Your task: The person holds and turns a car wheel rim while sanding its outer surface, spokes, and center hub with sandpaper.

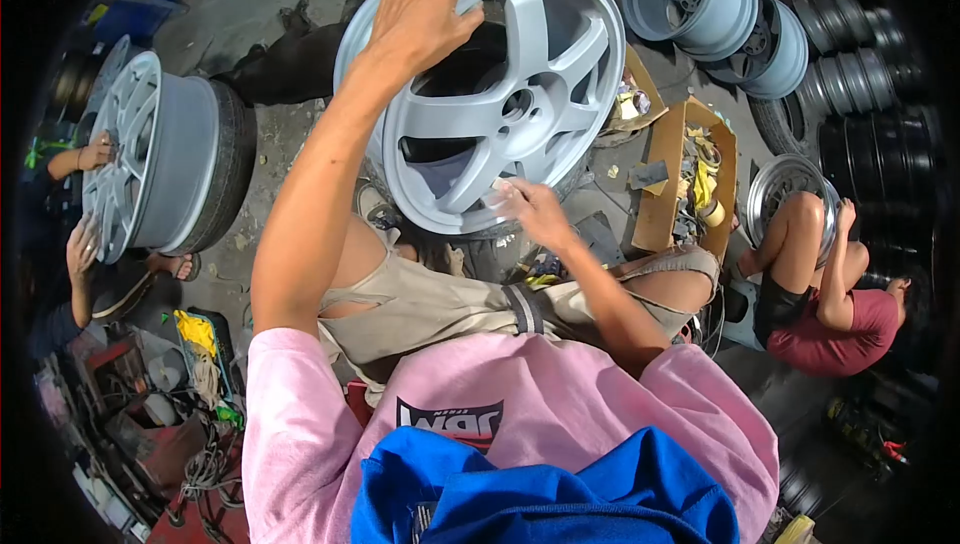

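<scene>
A grey alloy wheel rim (450, 116) with broad spokes stands tilted in front of me, over my lap. My left hand (425, 16) is closed over its upper left edge, fingers wrapped round the lip. Low on the wheel, my right hand (535, 212) is at a spoke near the bottom of the face. Its fingers are pinched together, slightly blurred, on a small pale piece (502, 185) whose kind I cannot make out.
A cardboard box (655, 189) of tapes and scraps is on the right. Grey rims (715, 4) are stacked beyond it. One person (835, 314) crouches at a rim on the right; another's hands (85, 244) touch a grey wheel (185, 154) on the left. Tools and cables (205, 464) lie lower left.
</scene>
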`<action>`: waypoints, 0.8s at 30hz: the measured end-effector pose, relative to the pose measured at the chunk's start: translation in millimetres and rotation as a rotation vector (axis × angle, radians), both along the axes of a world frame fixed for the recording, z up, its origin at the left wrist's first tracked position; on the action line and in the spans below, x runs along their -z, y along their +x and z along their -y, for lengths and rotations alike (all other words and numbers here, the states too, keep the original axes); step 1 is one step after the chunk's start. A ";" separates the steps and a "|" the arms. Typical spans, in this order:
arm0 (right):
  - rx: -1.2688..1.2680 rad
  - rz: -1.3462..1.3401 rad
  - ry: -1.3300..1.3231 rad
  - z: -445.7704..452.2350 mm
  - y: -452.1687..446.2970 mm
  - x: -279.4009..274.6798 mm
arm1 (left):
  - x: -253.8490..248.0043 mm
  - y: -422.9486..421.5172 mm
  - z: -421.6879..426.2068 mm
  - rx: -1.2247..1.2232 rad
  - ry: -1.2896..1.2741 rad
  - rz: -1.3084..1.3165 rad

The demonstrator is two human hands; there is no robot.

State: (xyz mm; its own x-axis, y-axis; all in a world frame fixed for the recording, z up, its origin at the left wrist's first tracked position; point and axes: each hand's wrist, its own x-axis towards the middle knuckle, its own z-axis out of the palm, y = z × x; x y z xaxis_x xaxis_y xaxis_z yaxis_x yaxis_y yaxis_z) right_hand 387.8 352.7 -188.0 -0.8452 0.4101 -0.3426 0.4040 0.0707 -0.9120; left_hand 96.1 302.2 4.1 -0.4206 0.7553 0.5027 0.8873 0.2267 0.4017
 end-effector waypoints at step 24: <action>-0.628 0.158 1.442 -69.2 -135.3 -148.2 | 27.0 -25.2 19.5 0.138 0.171 0.519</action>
